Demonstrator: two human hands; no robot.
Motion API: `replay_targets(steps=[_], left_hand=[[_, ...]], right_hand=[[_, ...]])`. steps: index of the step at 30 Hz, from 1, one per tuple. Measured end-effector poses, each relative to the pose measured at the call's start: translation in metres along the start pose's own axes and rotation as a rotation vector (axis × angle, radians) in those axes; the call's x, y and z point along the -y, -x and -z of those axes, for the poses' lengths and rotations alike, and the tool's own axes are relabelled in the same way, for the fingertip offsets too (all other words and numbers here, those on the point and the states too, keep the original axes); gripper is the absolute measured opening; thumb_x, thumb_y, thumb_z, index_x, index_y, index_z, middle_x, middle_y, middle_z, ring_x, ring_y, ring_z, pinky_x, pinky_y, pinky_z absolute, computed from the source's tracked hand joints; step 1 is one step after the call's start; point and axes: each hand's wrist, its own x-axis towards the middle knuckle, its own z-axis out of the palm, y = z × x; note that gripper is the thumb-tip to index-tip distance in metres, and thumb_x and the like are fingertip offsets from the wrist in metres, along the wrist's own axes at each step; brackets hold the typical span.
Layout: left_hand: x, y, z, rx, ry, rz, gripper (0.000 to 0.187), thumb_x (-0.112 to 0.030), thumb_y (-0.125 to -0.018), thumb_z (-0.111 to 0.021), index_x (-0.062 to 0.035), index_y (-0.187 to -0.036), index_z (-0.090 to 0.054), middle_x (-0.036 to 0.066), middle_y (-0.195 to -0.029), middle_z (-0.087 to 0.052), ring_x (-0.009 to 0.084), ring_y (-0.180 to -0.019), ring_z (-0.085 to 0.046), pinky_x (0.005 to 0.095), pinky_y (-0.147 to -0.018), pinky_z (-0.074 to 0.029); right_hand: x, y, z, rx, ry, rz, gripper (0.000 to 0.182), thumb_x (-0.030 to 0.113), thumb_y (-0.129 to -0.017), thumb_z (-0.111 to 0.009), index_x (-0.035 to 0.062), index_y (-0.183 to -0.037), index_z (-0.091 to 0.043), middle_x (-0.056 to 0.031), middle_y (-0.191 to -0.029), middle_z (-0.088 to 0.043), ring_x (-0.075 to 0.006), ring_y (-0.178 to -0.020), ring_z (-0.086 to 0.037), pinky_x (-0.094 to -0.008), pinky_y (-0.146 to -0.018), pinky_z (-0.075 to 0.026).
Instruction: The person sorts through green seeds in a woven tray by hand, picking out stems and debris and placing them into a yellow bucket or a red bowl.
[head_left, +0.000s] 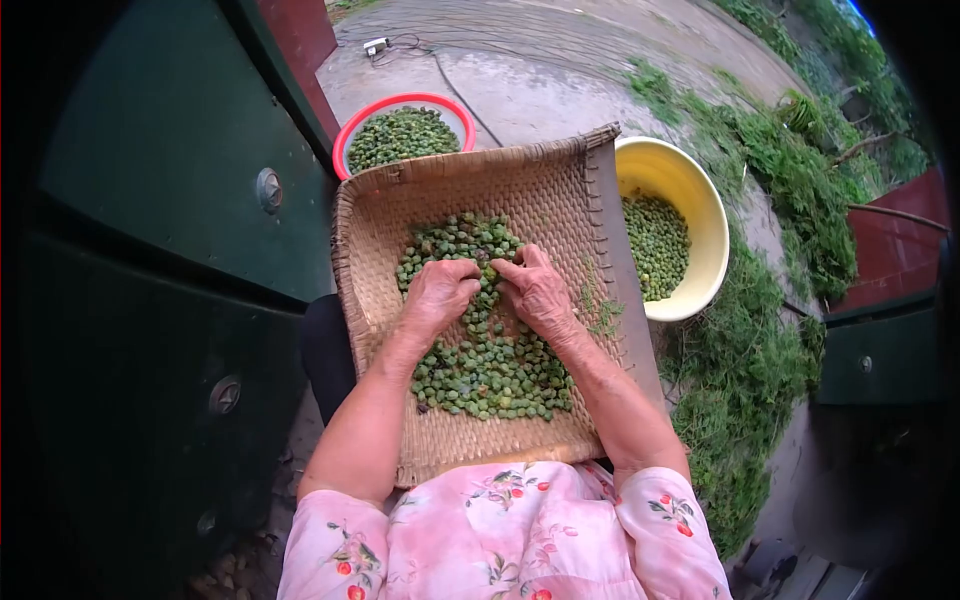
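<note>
Fingers of the left hand and right hand bend inward and meet almost tip to tip, thumbs and forefingers drawn close together; whether anything is pinched between them I cannot tell. Wrinkled, bare skin covers both backs.

Beneath and around them lie the fruits, small, round, green and slightly bumpy, with a few dark ones among them, far too many to count. They form two joined heaps, one at the fingertips and a wider one nearer the body, all on one basket, a shallow tray of tan plaited strips with a thick bound rim. Both forearms reach forward over it from the near side, converging, elbows apart, wrists slightly bent.

Two more vessels stand just past its edges: one round basin with a smooth red rim, and one deep yellow tub, each holding more green fruits. Pink, flower-printed cloth makes up the shirt. Feathery greenery spreads along the right over grey concrete. Dark green metal doors stand at left, bearing three round studs.
</note>
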Motion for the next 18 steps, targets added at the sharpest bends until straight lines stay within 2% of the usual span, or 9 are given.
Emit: replay_targets(steps=[2, 5, 8, 14, 18], left_hand=[[-0.002, 0.001, 0.002, -0.009, 0.005, 0.003, 0.014, -0.008, -0.076, -0.065, 0.0000, -0.088, -0.064, 0.016, -0.075, -0.064, 0.0280, -0.070, -0.064, 0.0349, -0.065, -0.048], [-0.005, 0.001, 0.004, 0.024, -0.009, 0.034, 0.015, -0.015, -0.078, -0.061, -0.0046, -0.087, -0.066, 0.016, -0.083, -0.066, 0.0333, -0.080, -0.064, 0.0410, -0.073, -0.050], [-0.003, 0.000, 0.003, -0.014, 0.015, -0.044, 0.015, -0.009, -0.077, -0.064, 0.0011, -0.088, -0.064, 0.017, -0.076, -0.064, 0.0290, -0.071, -0.064, 0.0356, -0.065, -0.048], [-0.002, 0.000, 0.002, 0.002, -0.003, -0.030, 0.016, -0.010, -0.077, -0.064, 0.0017, -0.088, -0.063, 0.017, -0.075, -0.063, 0.0295, -0.071, -0.064, 0.0361, -0.065, -0.048], [-0.002, 0.000, 0.003, 0.014, -0.005, -0.015, 0.016, -0.010, -0.077, -0.064, 0.0016, -0.089, -0.063, 0.017, -0.076, -0.063, 0.0292, -0.071, -0.063, 0.0362, -0.065, -0.048]], right_hand=[[-0.001, 0.001, 0.000, 0.020, 0.049, 0.011, 0.031, 0.009, -0.072, -0.066, 0.0137, -0.103, -0.062, -0.0096, -0.090, -0.050, -0.0281, -0.090, -0.052, -0.0392, -0.072, -0.047], [-0.013, 0.009, 0.017, 0.015, 0.017, -0.110, 0.032, 0.007, -0.072, -0.067, 0.0114, -0.103, -0.062, -0.0111, -0.092, -0.051, -0.0290, -0.089, -0.053, -0.0379, -0.074, -0.046], [-0.031, 0.019, 0.031, -0.052, -0.119, -0.222, 0.030, 0.003, -0.072, -0.067, 0.0076, -0.101, -0.063, -0.0119, -0.094, -0.054, -0.0294, -0.089, -0.055, -0.0373, -0.076, -0.046], [-0.047, 0.021, 0.030, -0.180, -0.210, -0.359, 0.021, 0.001, -0.074, -0.064, 0.0047, -0.095, -0.065, -0.0114, -0.085, -0.056, -0.0287, -0.084, -0.058, -0.0359, -0.074, -0.047], [-0.048, 0.014, 0.015, -0.206, -0.186, -0.249, 0.020, 0.003, -0.075, -0.064, 0.0062, -0.094, -0.066, -0.0109, -0.084, -0.056, -0.0287, -0.084, -0.057, -0.0372, -0.073, -0.046]])
